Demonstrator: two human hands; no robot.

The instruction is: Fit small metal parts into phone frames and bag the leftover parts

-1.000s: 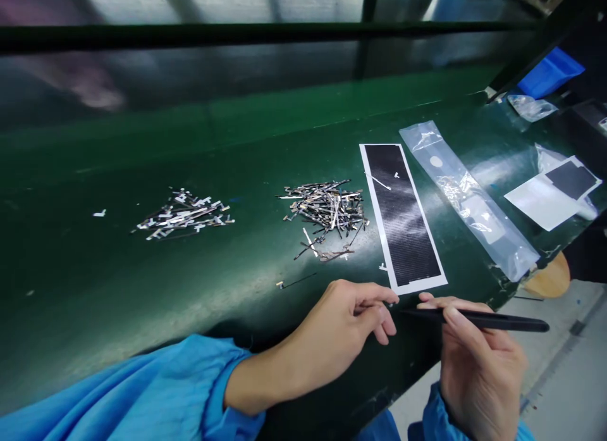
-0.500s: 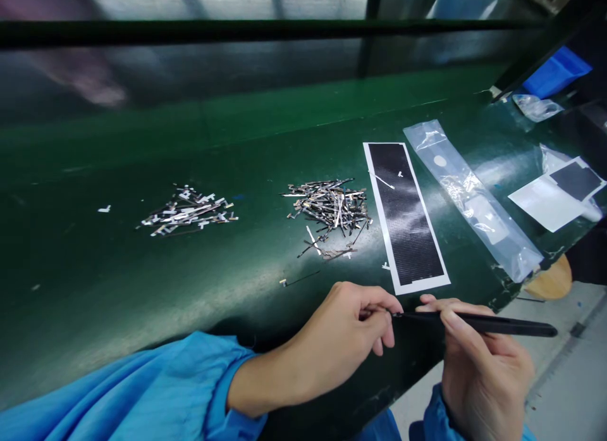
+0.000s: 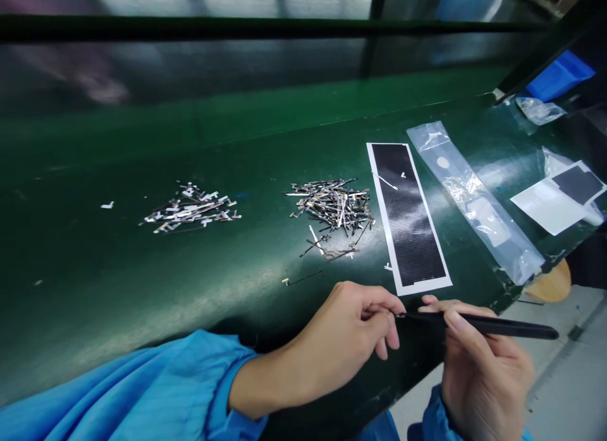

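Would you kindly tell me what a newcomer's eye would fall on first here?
Probably the white-bordered, black rectangular sheet, lying right of the larger heap of thin dark-and-silver strips on the green tabletop. Next, in the foreground, the right hand holds a slim, black, pen-like tool pointing toward the left hand.

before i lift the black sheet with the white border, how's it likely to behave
The black sheet looks thin and flat, so it will probably feel light and may bend if lifted by one end. The narrow white strip and small white piece lying on it appear loose, so they could slide off if it tilts.
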